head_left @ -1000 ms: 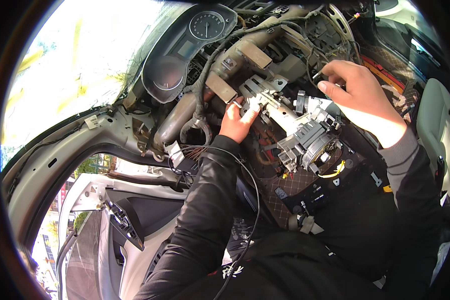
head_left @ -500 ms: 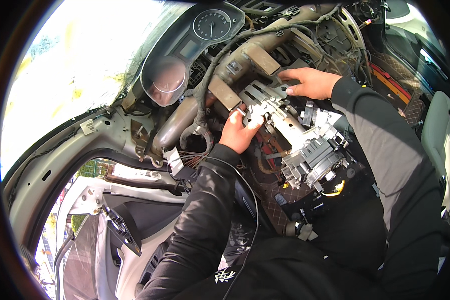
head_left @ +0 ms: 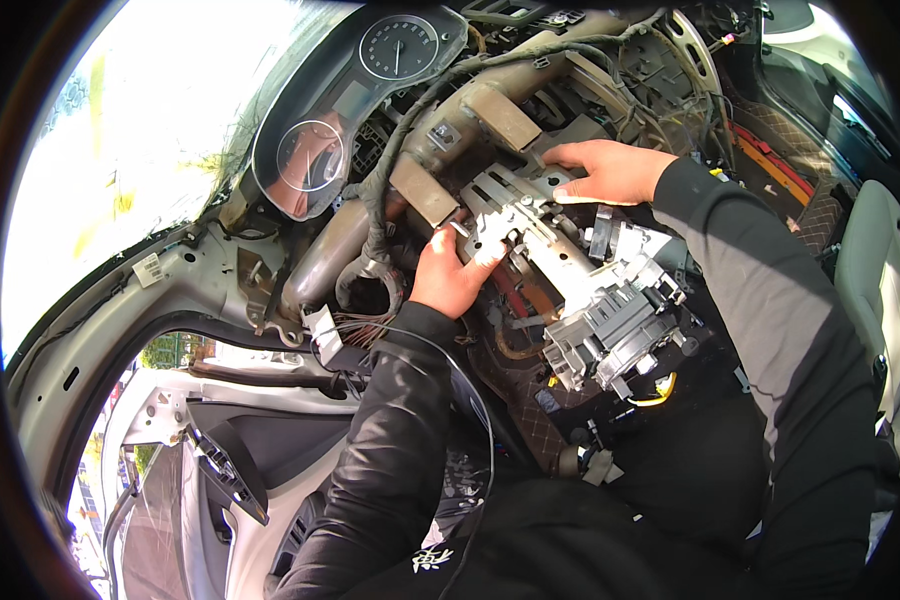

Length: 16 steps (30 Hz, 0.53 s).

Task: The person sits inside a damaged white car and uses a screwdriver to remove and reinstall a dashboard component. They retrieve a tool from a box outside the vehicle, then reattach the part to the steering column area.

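Observation:
A metal steering column (head_left: 560,262) reaches from the bare dashboard crossbeam (head_left: 450,125) down toward my lap, with a grey switch-and-lock assembly (head_left: 615,335) at its lower end. My left hand (head_left: 454,270) grips the column's upper bracket on the left side, fingers curled under and thumb on top. On the right side of the same bracket, my right hand (head_left: 610,170) holds its edge between thumb and fingers. Two brown box-shaped brackets (head_left: 425,193) stick out of the beam just above my hands. The undersides of both grips are hidden.
An instrument cluster (head_left: 345,105) stands at the upper left beside the bright windshield. A thick wrapped wiring harness (head_left: 380,200) runs along the beam, and loose wires with a white connector (head_left: 322,333) hang by my left wrist. An open door (head_left: 280,430) lies left; a seat (head_left: 880,270) stands right.
The whole view has shifted slightly, so the dashboard parts sit a little further left. Both hands keep their places on the column bracket.

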Tool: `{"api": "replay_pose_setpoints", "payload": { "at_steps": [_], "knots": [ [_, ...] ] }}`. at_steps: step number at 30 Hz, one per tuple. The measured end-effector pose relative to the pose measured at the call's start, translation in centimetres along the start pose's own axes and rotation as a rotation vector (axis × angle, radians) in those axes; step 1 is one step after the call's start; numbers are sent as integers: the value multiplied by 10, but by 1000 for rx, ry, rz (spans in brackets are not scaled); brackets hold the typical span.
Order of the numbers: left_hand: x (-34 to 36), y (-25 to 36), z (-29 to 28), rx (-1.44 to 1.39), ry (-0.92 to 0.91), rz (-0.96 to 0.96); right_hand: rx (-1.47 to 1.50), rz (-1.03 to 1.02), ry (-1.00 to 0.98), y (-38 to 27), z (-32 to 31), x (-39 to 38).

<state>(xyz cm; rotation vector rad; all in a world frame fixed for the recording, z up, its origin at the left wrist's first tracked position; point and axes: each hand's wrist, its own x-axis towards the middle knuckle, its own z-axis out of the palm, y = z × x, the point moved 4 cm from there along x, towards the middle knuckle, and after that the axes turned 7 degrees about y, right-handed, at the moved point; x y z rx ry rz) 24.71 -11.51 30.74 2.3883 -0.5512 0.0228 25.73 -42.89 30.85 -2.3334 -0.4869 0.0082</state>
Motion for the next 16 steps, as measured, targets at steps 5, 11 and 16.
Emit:
{"api": "replay_pose_setpoints", "payload": {
  "at_steps": [5, 11, 16],
  "knots": [
    [-5, 10, -3, -16, 64, 140, -18, 12, -4, 0, 0, -4],
    [-11, 11, -8, -23, 60, 110, -115, 132, -9, -14, -2, -6],
    [-1, 7, -10, -94, -82, -43, -193, 260, 98, -61, -37, -42]
  ]
}}
